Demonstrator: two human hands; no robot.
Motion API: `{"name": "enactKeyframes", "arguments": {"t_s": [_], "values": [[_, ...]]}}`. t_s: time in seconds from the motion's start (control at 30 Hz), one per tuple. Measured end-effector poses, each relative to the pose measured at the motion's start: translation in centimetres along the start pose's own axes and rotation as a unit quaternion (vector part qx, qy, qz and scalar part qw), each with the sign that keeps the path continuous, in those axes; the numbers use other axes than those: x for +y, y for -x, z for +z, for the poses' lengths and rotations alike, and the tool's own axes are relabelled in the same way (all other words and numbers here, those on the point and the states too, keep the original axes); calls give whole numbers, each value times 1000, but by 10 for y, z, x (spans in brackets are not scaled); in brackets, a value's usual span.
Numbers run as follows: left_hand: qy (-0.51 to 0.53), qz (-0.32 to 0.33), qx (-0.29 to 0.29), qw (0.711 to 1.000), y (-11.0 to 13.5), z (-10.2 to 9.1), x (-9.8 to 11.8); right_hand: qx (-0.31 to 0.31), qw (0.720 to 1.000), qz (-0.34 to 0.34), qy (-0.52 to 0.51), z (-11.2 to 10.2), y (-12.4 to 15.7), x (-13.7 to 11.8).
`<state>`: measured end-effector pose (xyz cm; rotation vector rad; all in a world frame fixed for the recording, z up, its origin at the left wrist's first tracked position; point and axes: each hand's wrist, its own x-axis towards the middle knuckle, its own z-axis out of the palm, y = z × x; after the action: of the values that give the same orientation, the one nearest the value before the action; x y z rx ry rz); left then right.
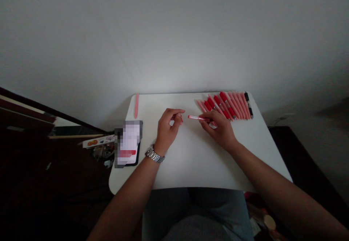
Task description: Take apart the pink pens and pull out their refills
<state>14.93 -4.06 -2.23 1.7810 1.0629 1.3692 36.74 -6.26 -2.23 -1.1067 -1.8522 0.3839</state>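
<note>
Pen (196, 117) pinched in right hand (221, 130) over table (191, 157); long axis horiz., tip toward left hand (167, 129) just beside, fingers curled, pinching small pink piece (181, 117).

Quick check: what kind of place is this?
Probably a plain room at home: a small white table against a bare wall, a phone at its edge, a row of red pens.

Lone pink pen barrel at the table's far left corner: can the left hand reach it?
Probably yes: only bare white tabletop lies between the left hand and the pink pen barrel.
</note>
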Motion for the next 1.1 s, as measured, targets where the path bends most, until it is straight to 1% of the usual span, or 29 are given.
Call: {"name": "enactKeyframes", "arguments": {"t_s": [0.1, 0.17, 0.33, 0.6, 0.8, 1.1], "values": [[23, -13, -2, 1000, 0, 0, -1, -4, 1000, 4, 3, 0, 0, -1], [43, -32, 0, 999, 1, 2, -2, -8, 1000, 3, 7, 0, 0, -1], [101, -71, 16, 992, 0, 4, -3, -16, 1000, 2, 16, 0, 0, -2], [107, -55, 18, 993, -2, 2, 0, -13, 1000, 7, 18, -1, 0, -1], [93, -64, 16, 993, -1, 2, 0, -8, 999, 13, 28, 0, 1, 1], [94, -76, 15, 993, 0, 3, 1, -12, 1000, 19, 13, 0, 1, 1]]}}
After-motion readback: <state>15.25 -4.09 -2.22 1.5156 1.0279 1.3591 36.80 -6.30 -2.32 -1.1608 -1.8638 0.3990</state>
